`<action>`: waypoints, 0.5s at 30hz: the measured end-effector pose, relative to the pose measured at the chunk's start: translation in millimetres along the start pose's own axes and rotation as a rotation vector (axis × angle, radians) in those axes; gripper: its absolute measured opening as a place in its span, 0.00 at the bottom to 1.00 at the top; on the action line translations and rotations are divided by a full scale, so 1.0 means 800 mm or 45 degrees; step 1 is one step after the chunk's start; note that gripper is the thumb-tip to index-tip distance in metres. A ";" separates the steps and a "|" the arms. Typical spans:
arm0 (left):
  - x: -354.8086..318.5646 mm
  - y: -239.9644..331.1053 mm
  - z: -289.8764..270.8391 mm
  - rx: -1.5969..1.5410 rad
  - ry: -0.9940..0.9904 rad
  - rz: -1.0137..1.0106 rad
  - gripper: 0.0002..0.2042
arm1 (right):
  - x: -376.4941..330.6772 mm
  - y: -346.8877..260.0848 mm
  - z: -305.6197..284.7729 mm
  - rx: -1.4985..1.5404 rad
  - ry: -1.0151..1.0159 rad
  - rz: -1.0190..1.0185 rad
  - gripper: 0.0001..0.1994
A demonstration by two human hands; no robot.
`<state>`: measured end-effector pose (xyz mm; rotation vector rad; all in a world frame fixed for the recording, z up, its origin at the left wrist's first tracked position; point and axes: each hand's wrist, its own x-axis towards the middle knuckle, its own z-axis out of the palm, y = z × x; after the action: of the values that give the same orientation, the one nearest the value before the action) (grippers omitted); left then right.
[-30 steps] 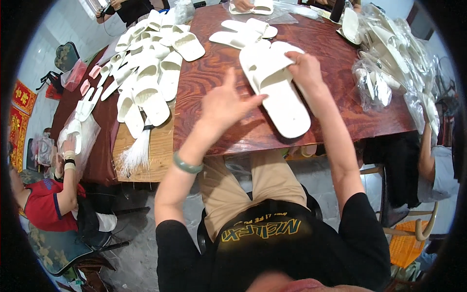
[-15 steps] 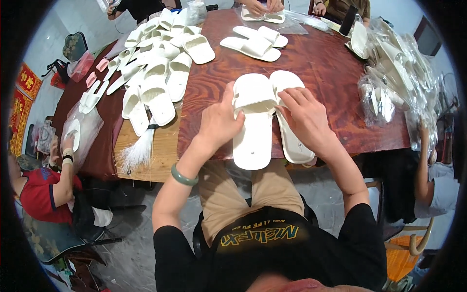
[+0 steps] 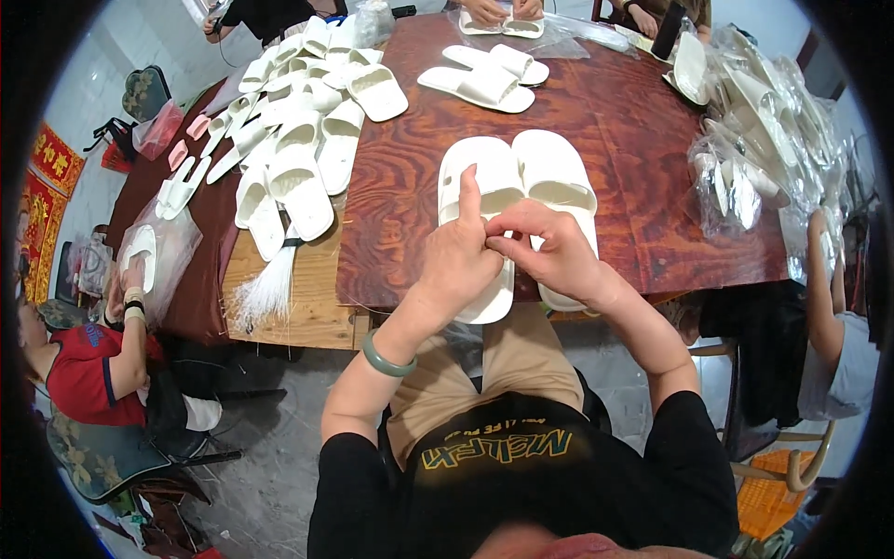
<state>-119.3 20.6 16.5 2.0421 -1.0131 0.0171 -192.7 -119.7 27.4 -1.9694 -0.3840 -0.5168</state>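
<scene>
In front of me a pair of white slippers lies side by side, toes away from me: the left slipper and the right slipper. Over the left one, my left hand has its index finger raised and its other fingers curled in. My right hand pinches thumb and index finger together right against the left fingers, above the inner edges of the pair. Anything between these fingertips is too small or hidden to make out. A bundle of thin white plastic strands lies at the table edge on my left.
A heap of white slippers spreads over the left of the table. Another white pair lies farther ahead. Bagged slippers pile up at the right. Co-workers sit left, right and across; one handles a bagged slipper.
Both hands have left the slippers' straps and come together nearer to me, fingertips meeting. The two slippers now lie more evenly side by side.
</scene>
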 end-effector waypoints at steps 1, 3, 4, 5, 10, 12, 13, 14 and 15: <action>-0.003 -0.001 0.001 -0.033 -0.020 -0.010 0.41 | -0.001 -0.003 0.000 0.003 -0.001 0.001 0.09; -0.009 0.000 0.001 -0.027 -0.035 -0.025 0.40 | -0.003 -0.013 -0.002 -0.036 -0.094 0.083 0.09; -0.011 0.001 0.001 -0.022 -0.050 -0.038 0.40 | -0.005 -0.015 -0.002 -0.033 -0.095 0.083 0.09; -0.012 0.002 0.001 -0.021 -0.050 -0.041 0.40 | -0.007 -0.016 -0.003 -0.029 -0.103 0.031 0.09; -0.018 0.006 0.005 -0.042 -0.118 -0.139 0.39 | -0.022 -0.006 0.001 -0.094 -0.054 -0.129 0.08; -0.021 0.006 0.015 -0.075 -0.103 -0.129 0.37 | -0.027 0.007 0.000 -0.131 -0.006 -0.162 0.08; -0.021 0.010 0.015 -0.103 -0.087 -0.123 0.34 | -0.029 0.009 -0.003 -0.131 -0.004 -0.158 0.08; -0.023 0.015 0.013 -0.105 -0.092 -0.124 0.34 | -0.031 0.009 -0.006 -0.117 0.027 -0.016 0.07; -0.027 0.022 0.008 -0.119 -0.128 -0.194 0.27 | -0.032 0.009 -0.009 -0.104 0.059 0.127 0.07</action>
<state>-147.5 24.5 16.2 2.0452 -0.8994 -0.2113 -212.2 -130.3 11.2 -2.0396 -0.2375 -0.5206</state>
